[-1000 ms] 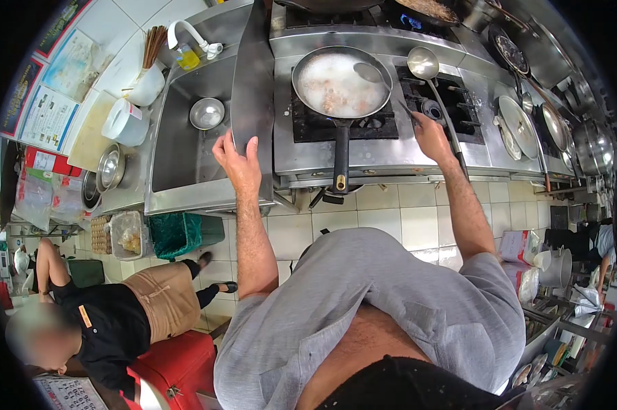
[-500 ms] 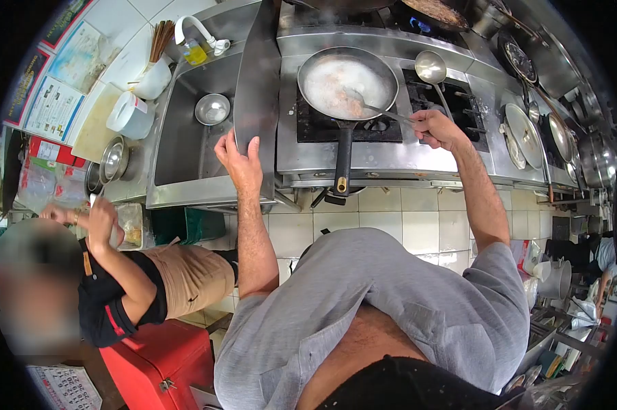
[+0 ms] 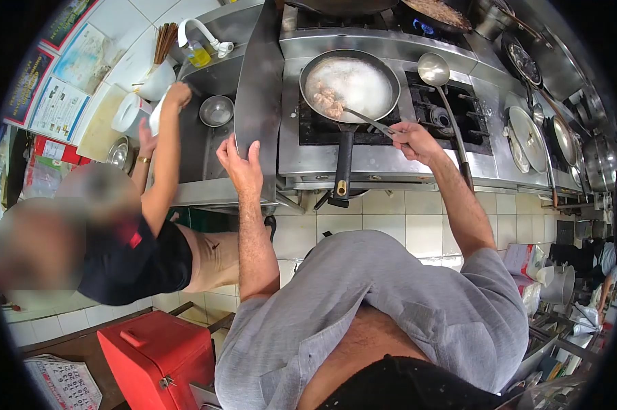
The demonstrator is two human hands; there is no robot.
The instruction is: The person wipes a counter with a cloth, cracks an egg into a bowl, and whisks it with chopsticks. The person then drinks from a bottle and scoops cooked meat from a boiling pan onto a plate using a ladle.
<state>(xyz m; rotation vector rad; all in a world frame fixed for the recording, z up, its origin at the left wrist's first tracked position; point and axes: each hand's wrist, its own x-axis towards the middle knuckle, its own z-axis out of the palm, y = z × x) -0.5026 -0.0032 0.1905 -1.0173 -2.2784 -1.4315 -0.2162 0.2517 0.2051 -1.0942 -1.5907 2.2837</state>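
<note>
My left hand (image 3: pixel 241 164) grips the front edge of an upright metal panel (image 3: pixel 259 75) between sink and stove, thumb on one side and fingers on the other. With my right hand (image 3: pixel 417 141) I hold the flat handle of a metal spoon (image 3: pixel 371 121), fingers closed around it. The spoon's head is hidden among light brown pieces of food (image 3: pixel 329 101) at the near left of the frying pan (image 3: pixel 397 82). Whitish, frothy liquid (image 3: pixel 359 82) fills the rest of the pan. Its black handle (image 3: pixel 344 164) points toward me, untouched.
A large ladle (image 3: pixel 433 69) lies across the right burner. Inside the sink (image 3: pixel 202 154) stands a metal bowl (image 3: pixel 216 111). At left, a co-worker (image 3: pixel 158 239) reaches over the counter with a white object (image 3: pixel 157 117). Behind, another pan (image 3: pixel 437 17) sits over a blue flame.
My right hand has moved left with the spoon, and food pieces now gather at the pan's near left. The co-worker has come closer to the sink. My left hand stays on the panel.
</note>
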